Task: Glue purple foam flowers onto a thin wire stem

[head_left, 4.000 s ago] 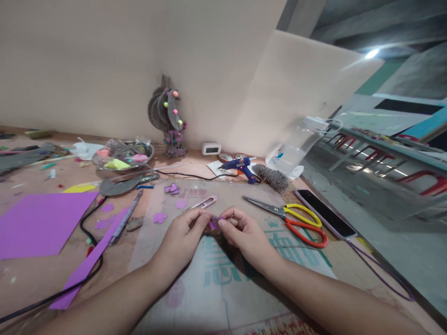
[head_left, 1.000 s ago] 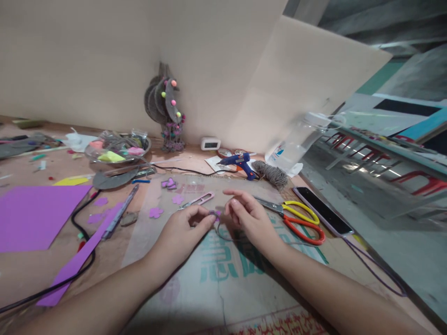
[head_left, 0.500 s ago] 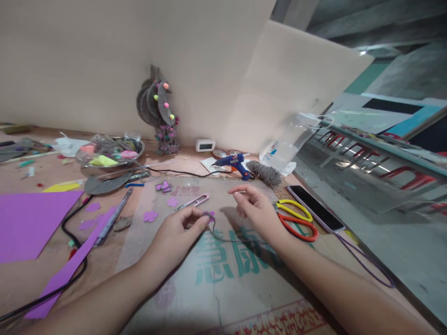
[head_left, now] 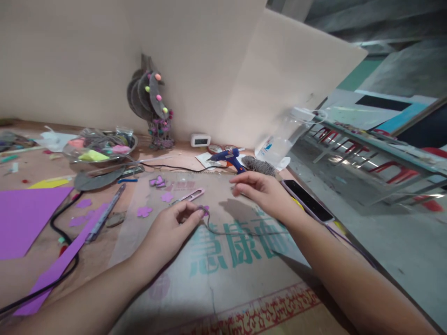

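My left hand [head_left: 169,228] rests on the printed sack mat [head_left: 223,274] and pinches a small purple foam piece [head_left: 205,210] with the end of a thin purple cord [head_left: 230,231]. The cord trails right across the mat and passes under my right forearm. My right hand [head_left: 261,190] hovers above the mat with its fingers stretched and apart, holding nothing. Its fingertips point toward the blue glue gun [head_left: 226,158], a short way off. Pink thread snips [head_left: 191,195] lie just beyond my left hand.
Purple foam flowers [head_left: 144,211] lie on the mat's left side, with a purple sheet [head_left: 21,218], a strip [head_left: 52,270] and a black cable [head_left: 68,272] further left. A phone [head_left: 307,200], a twine ball [head_left: 259,165] and a plastic bottle [head_left: 279,139] sit right. A dish [head_left: 99,149] and ornament [head_left: 150,102] stand behind.
My right hand let go of the purple piece and moved up and away toward the glue gun, covering the scissors. My left hand kept its pinch. The view shifted right.
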`<action>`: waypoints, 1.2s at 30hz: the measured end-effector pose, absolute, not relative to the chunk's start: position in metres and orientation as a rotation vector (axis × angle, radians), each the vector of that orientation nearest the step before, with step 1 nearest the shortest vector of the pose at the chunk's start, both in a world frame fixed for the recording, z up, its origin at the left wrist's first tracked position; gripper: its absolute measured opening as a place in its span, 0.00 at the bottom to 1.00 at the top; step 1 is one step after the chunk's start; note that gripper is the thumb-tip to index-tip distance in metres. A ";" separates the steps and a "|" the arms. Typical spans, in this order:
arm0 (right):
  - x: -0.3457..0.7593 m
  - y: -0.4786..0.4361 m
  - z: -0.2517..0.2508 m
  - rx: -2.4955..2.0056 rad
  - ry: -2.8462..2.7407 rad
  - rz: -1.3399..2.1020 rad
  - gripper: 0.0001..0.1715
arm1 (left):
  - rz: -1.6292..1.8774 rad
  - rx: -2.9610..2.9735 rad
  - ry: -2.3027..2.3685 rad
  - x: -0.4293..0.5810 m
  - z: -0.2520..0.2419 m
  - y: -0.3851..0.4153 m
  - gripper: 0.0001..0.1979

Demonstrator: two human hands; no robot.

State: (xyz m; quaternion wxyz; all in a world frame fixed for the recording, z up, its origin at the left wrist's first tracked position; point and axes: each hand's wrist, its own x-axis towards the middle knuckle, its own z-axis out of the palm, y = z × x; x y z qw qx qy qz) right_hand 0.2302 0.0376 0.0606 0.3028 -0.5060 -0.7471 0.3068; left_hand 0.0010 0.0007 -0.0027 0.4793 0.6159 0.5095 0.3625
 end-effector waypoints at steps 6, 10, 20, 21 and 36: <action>0.248 0.051 0.053 -1.410 -1.763 1.121 0.25 | 0.873 1.502 1.260 -0.001 -0.012 0.003 0.15; 0.237 0.055 0.027 -1.232 -1.618 1.698 0.27 | 0.893 1.494 1.249 0.000 -0.013 0.003 0.15; 0.233 0.059 0.016 -1.123 -1.537 1.535 0.28 | 0.867 1.520 1.283 0.000 -0.010 0.002 0.15; 0.233 0.058 0.017 -1.140 -1.557 1.365 0.26 | 0.862 1.524 1.286 -0.001 -0.011 0.003 0.15; 0.275 0.022 0.070 -1.160 -2.634 1.273 0.10 | 0.889 1.448 1.298 -0.003 -0.006 0.003 0.17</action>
